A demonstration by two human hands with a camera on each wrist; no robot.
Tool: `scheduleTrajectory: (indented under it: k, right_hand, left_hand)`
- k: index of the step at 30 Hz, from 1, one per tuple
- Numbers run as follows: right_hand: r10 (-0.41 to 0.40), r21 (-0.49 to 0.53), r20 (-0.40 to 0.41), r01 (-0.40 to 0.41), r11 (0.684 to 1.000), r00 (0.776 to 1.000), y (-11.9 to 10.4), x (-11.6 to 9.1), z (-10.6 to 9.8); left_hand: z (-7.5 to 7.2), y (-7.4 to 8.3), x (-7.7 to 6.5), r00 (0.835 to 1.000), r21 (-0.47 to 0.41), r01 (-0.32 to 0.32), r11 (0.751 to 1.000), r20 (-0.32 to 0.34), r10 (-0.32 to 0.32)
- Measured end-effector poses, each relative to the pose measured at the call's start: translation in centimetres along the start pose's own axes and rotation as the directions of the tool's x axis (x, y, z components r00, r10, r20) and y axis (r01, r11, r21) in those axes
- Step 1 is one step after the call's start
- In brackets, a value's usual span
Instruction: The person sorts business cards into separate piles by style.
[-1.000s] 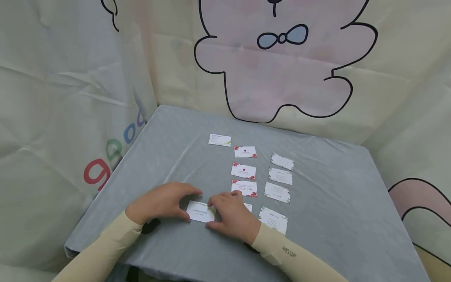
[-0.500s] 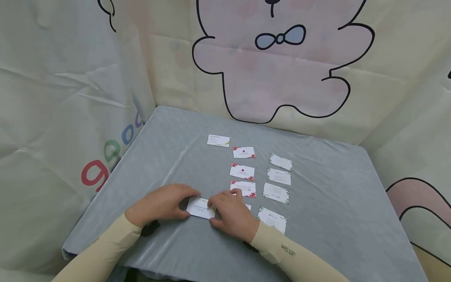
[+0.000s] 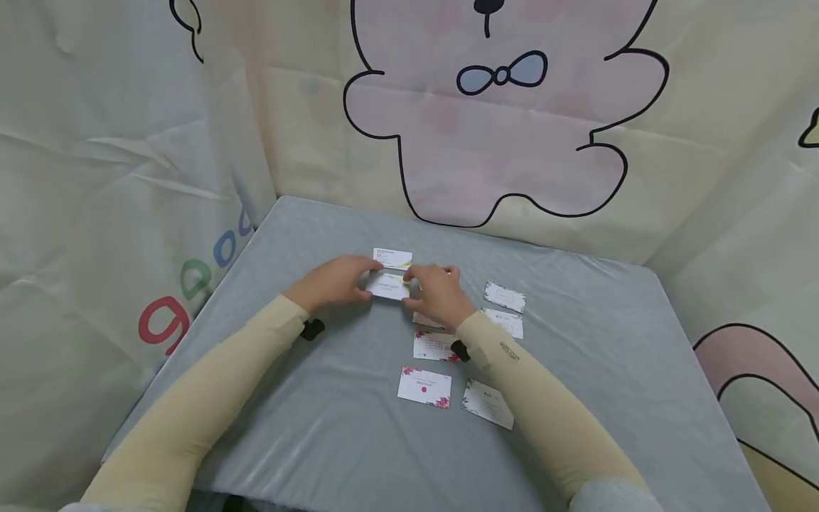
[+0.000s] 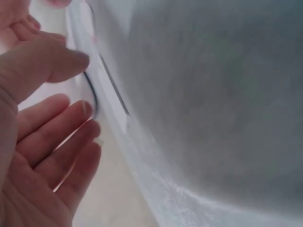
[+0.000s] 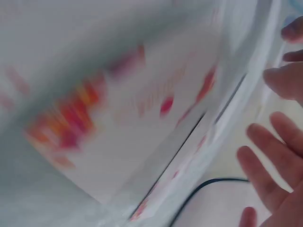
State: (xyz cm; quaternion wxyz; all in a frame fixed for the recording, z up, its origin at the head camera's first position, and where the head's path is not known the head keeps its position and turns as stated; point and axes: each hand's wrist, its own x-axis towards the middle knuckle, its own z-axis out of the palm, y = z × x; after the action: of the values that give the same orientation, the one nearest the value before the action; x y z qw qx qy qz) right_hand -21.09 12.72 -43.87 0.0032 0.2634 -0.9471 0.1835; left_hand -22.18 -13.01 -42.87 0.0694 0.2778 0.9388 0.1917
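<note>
Left hand (image 3: 340, 284) and right hand (image 3: 441, 293) hold a yellow-striped card (image 3: 387, 286), seemingly unplaced, toward the far edge of the surface (image 3: 614, 370); red-flowered cards (image 3: 425, 387) and leafy cards (image 3: 505, 297) already lie in columns.

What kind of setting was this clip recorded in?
Probably a small indoor booth staged for recording: cartoon-printed fabric walls close in the far end and both sides of a grey cloth-covered table, and business cards lie on it in rough columns.
</note>
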Motion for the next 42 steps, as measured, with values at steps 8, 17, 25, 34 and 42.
scheduleTrajectory:
  k: [8,17,25,34,42]
  right_hand:
    - [0.112,0.053,0.031,-0.113,0.992,0.993,4.1,6.1,0.1]
    - [0.15,0.036,0.058,-0.152,0.988,0.987,4.9,8.2,1.9]
    - [0.133,0.015,0.063,-0.135,0.991,0.989,5.0,8.1,1.9]
    - [0.164,0.012,0.144,-0.168,0.986,0.976,6.5,6.7,0.2]
    - [0.158,-0.001,0.148,-0.16,0.987,0.976,6.4,5.0,-1.2]
  left_hand:
    - [-1.2,-2.8,6.8,0.996,-0.078,0.083,0.994,0.023,-0.081]
    - [-0.3,-4.5,8.3,0.99,-0.046,0.133,0.99,0.059,-0.13]
    - [-0.1,-4.4,8.4,0.987,-0.034,0.15,0.988,0.054,-0.148]
    - [0.1,-2.2,7.4,0.996,-0.029,0.093,0.995,0.006,-0.093]
    - [0.0,-0.5,7.9,0.999,0.016,0.012,1.0,0.029,-0.013]
